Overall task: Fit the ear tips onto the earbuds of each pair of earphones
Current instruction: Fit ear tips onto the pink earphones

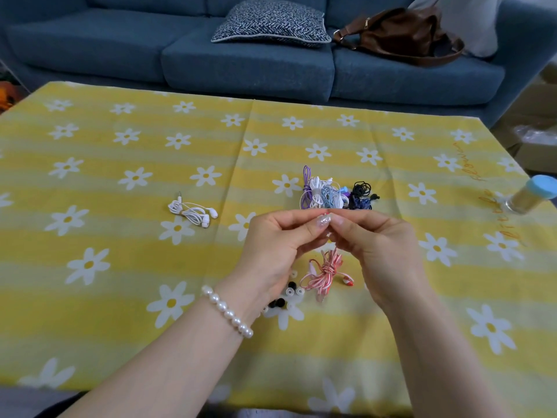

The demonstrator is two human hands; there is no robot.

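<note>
My left hand (277, 245) and my right hand (373, 239) meet fingertip to fingertip above the table, pinching a small part of the red-and-white earphones between them; the part itself is mostly hidden by the fingers. The bundled cord of those red-and-white earphones (327, 271) hangs below my hands, with one earbud (348, 280) dangling at the right. Several loose black and white ear tips (286, 297) lie on the cloth under my left wrist. A white pair of earphones (193, 212) lies apart at the left. A pile of purple, white, blue and black earphones (334, 193) sits just beyond my hands.
The table wears a yellow daisy tablecloth (120, 267). A small jar with a blue lid (533, 196) stands near the right edge. Beyond the table is a blue sofa (241, 67) with a patterned cushion (271, 22) and a brown bag (404, 34).
</note>
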